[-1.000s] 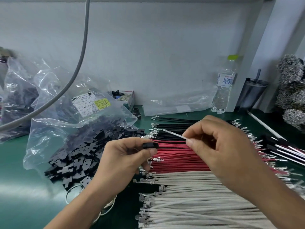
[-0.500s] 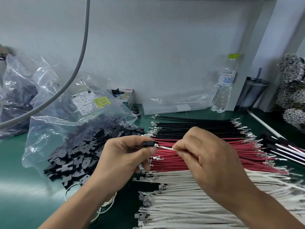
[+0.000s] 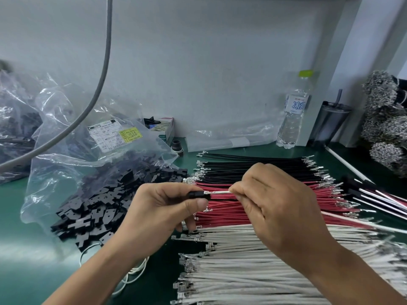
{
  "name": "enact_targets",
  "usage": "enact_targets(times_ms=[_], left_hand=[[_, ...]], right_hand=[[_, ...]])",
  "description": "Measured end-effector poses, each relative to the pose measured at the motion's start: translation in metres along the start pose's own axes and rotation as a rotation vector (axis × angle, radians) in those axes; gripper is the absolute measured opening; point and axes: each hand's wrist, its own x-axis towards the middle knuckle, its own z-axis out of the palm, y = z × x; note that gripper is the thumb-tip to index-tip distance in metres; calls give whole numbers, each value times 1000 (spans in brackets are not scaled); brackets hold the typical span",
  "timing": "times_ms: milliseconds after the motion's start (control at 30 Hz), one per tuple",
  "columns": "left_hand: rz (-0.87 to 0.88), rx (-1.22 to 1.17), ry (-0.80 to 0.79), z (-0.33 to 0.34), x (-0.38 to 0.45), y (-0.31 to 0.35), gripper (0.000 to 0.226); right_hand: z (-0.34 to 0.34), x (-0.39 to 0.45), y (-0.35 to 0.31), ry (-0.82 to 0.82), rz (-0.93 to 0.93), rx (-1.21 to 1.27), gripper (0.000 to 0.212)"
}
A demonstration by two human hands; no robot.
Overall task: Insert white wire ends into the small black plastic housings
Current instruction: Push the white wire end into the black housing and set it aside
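Pinching a small black housing point(image 3: 196, 194) between thumb and fingers, the left hand point(image 3: 164, 209) holds it level while the right hand point(image 3: 272, 209) grips a white wire point(image 3: 219, 192) just beside it. Half a second ago the metal tip only touched the housing; now it's sitting at the mouth and the hands are closer together. Left of them, an open plastic bag point(image 3: 72, 150) spills black housings point(image 3: 94, 208) onto the green bench point(image 3: 13, 227). A water bottle point(image 3: 294, 115) stands at the back.

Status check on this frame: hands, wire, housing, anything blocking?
Left hand pinches black housing. Right hand pinches white wire, metal tip at the housing mouth; depth unclear. Nothing between them.
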Motion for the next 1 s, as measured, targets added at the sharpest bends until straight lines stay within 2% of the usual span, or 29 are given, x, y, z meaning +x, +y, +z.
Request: enact_targets(times_ms=[167,433,667,800,1000], left_hand=[[18,-2,36,-1,0,0,22],[63,41,17,-1,0,-3,18],[90,101,-49,-7,0,-7,12],[196,291,6,-6,0,-10,7],[190,335,24,-6,1,-14,10]], right_hand=[[3,-1,0,-3,32,134,8],[3,0,-2,-6,14,90,8],[6,-2,-1,-74,189,401,8],[10,-4,-3,-79,42,164,7],[11,-4,3,-35,-53,6,8]])
